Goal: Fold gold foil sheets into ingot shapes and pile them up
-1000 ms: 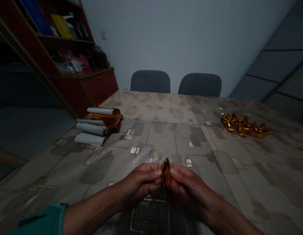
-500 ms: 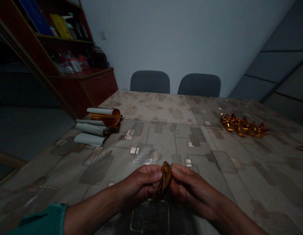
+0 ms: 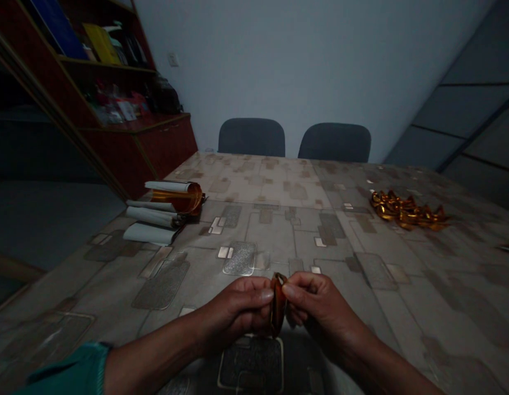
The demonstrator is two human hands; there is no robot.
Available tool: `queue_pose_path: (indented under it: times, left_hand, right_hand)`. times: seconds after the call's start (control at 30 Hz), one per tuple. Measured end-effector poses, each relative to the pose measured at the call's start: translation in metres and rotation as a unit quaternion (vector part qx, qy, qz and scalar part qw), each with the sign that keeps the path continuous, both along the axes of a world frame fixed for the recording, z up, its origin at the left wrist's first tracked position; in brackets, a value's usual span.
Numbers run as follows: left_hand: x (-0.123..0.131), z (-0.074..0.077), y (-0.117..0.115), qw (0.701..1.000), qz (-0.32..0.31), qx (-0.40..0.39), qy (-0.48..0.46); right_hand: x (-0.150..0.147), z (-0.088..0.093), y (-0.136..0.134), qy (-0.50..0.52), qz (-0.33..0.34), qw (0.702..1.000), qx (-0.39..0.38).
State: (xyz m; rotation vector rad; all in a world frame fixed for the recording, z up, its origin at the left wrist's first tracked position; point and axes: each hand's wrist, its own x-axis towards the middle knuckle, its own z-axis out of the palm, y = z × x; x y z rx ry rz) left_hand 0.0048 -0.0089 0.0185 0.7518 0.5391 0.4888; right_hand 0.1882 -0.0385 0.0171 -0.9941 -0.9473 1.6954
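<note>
My left hand (image 3: 238, 310) and my right hand (image 3: 315, 304) meet near the table's front edge. Both pinch a small folded piece of shiny gold paper (image 3: 278, 304) held upright between the thumbs and fingertips. The paper's lower part is hidden between the fingers. A teal sleeve covers my left forearm at the lower left.
A pile of folded gold paper pieces (image 3: 406, 211) lies at the right of the patterned table (image 3: 361, 285). Curled stacks of gold and white sheets (image 3: 167, 211) lie at the left. Two grey chairs (image 3: 293, 140) stand at the far side, a red-brown shelf unit (image 3: 114, 109) at the left.
The gold paper has turned and dropped a little between my fingers. My right hand has shifted its pinch closer to the top of the piece. Both hands stay in place.
</note>
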Motion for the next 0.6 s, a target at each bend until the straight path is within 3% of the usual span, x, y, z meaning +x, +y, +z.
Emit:
queue_pose_path:
  times: [0.3,0.5,0.6]
  left_hand:
    - [-0.002,-0.007,0.003,0.995,-0.015,0.087,0.054]
    - [-0.002,-0.002,0.004,0.997,-0.007,0.056,0.06]
    - [-0.002,0.0,0.003,0.998,0.003,0.04,0.042]
  right_hand:
    - [0.004,0.005,0.005,-0.103,0.021,0.994,0.023]
    - [0.016,0.017,0.003,-0.216,0.026,0.966,0.143]
    - [0.022,0.018,0.005,-0.206,-0.013,0.972,0.115]
